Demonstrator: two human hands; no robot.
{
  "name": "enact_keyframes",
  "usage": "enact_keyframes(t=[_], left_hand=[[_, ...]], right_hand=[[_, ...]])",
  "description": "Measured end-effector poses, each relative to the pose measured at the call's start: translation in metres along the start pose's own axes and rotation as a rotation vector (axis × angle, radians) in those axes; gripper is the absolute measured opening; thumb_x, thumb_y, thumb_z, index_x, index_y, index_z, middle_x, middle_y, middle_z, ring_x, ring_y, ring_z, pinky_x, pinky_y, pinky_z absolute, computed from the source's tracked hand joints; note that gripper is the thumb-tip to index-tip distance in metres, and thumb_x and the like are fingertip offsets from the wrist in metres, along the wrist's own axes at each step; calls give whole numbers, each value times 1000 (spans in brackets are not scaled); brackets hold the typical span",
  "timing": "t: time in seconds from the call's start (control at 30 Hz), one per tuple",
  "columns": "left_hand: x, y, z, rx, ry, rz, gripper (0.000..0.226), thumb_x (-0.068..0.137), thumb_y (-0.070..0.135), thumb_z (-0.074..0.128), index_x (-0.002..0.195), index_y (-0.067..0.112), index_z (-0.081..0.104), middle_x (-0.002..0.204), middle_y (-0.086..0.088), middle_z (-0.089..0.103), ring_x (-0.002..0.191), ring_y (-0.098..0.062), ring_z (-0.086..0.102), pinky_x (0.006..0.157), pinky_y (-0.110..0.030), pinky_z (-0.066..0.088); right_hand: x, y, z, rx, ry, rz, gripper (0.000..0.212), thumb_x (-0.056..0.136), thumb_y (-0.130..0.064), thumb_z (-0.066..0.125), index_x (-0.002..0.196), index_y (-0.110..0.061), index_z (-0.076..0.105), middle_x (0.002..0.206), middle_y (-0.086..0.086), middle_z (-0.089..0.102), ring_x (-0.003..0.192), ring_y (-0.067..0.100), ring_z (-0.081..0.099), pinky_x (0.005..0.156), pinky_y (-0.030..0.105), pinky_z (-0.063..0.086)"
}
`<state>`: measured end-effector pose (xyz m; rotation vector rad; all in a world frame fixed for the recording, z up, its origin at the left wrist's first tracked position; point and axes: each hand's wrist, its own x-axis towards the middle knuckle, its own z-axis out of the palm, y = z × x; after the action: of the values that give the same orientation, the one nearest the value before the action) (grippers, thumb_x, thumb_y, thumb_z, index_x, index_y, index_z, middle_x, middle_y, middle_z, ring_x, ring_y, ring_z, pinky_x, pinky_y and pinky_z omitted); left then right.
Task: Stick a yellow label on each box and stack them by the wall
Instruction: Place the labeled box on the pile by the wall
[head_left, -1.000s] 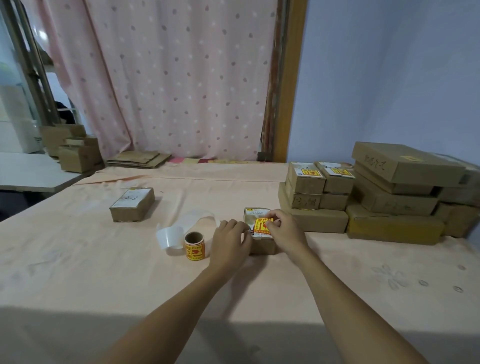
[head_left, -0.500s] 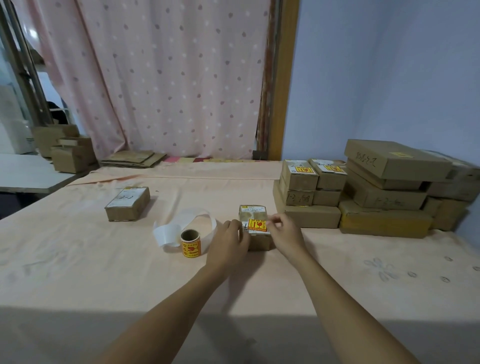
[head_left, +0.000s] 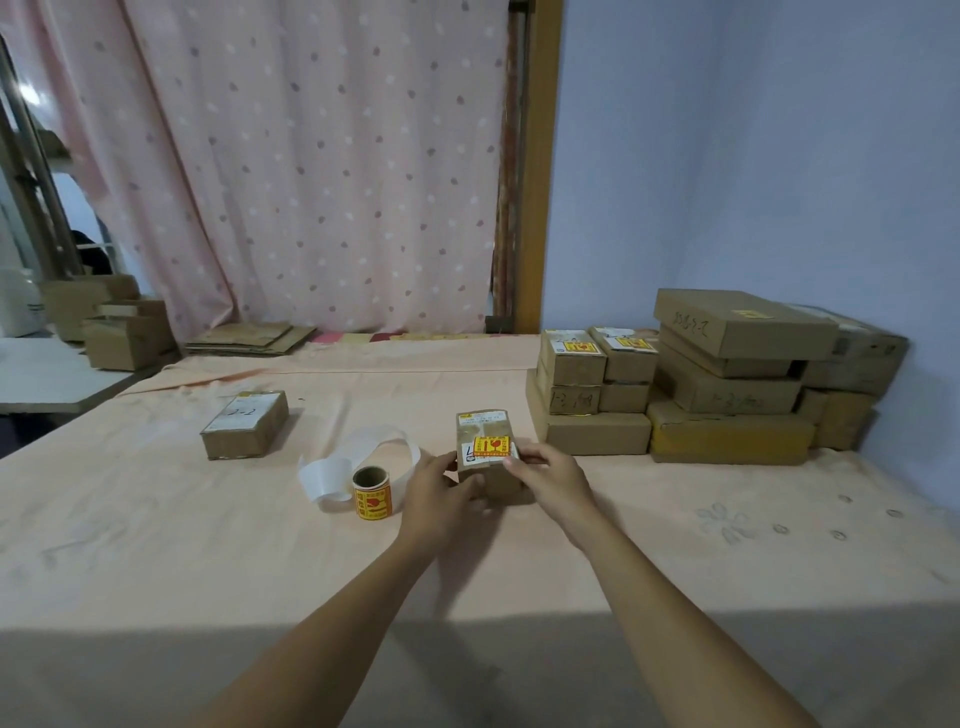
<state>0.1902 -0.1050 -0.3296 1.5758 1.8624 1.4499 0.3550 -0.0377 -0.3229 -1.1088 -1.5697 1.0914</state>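
A small brown box (head_left: 485, 428) sits mid-table with a yellow label (head_left: 492, 447) stuck on its top near edge. My left hand (head_left: 441, 491) grips the box's left near side. My right hand (head_left: 553, 478) holds its right side, fingertips at the label's corner. A roll of yellow labels (head_left: 371, 492) stands upright just left of my left hand, with white backing strip (head_left: 353, 457) curling behind it. Another brown box (head_left: 245, 425) without a yellow label lies further left. Labelled boxes (head_left: 574, 356) are stacked by the blue wall at right.
The stack by the wall includes larger flat cartons (head_left: 727, 364) reaching toward the right corner. Flattened cardboard (head_left: 249, 338) lies by the pink curtain. More cartons (head_left: 124, 332) stand on a side table at far left. The table wears a peach cloth (head_left: 156, 545).
My right hand has slid from on top of the label to the box's right side, leaving the label flat and fully visible. My left hand stays on the box.
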Motion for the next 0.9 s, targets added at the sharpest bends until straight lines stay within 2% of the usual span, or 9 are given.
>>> enact_keyframes(t=[0.13,0.23,0.33,0.53,0.7,0.73,0.8,0.9], left_hand=[[1,13,-8,-42,72,71,37,90,22,72,126,29,69,105,5,59,88,-3,57,70,-7,40],[7,34,-12,-81,99,103,37,92,21,70,129,27,67,106,6,58,85,-6,57,69,-7,41],[16,59,-12,-114,110,152,39,92,19,69,130,27,66,108,5,58,85,-6,56,69,-6,42],[40,112,9,-166,90,244,46,88,9,71,131,24,64,113,4,61,86,-6,59,70,-6,45],[66,156,45,-189,59,292,42,89,9,71,128,22,66,114,6,66,89,-7,62,77,-19,52],[72,164,54,-189,47,302,42,89,8,70,128,22,67,115,6,67,90,-7,63,79,-22,54],[84,180,69,-178,20,322,40,89,6,69,126,21,67,114,7,69,93,-5,63,78,-19,53],[104,196,93,-179,-15,314,37,91,7,66,124,24,67,110,9,72,88,-1,65,75,-18,54]], right_hand=[[-8,-15,-3,74,1,-45,24,83,-20,82,105,-27,72,106,-7,76,104,9,70,96,36,56],[-11,-37,-11,58,53,-98,29,86,-14,79,105,-32,67,110,-11,72,108,5,65,91,27,54],[-11,-60,-25,59,103,-153,31,89,-14,76,115,-26,65,114,-11,68,108,-1,61,86,18,51],[-2,-90,-68,36,265,-215,31,90,-21,75,120,-25,66,110,-13,70,102,-3,63,84,17,50],[15,-102,-113,2,388,-225,29,93,-23,73,121,-27,65,109,-15,68,100,-1,64,81,18,52],[20,-103,-122,-5,412,-221,31,93,-22,72,123,-26,64,112,-13,69,102,1,65,82,20,53],[31,-106,-140,-27,448,-218,33,94,-21,71,126,-24,64,116,-9,71,106,7,66,87,27,56],[49,-111,-164,-72,462,-197,32,96,-20,68,128,-24,63,111,-12,67,104,7,63,74,15,48]])
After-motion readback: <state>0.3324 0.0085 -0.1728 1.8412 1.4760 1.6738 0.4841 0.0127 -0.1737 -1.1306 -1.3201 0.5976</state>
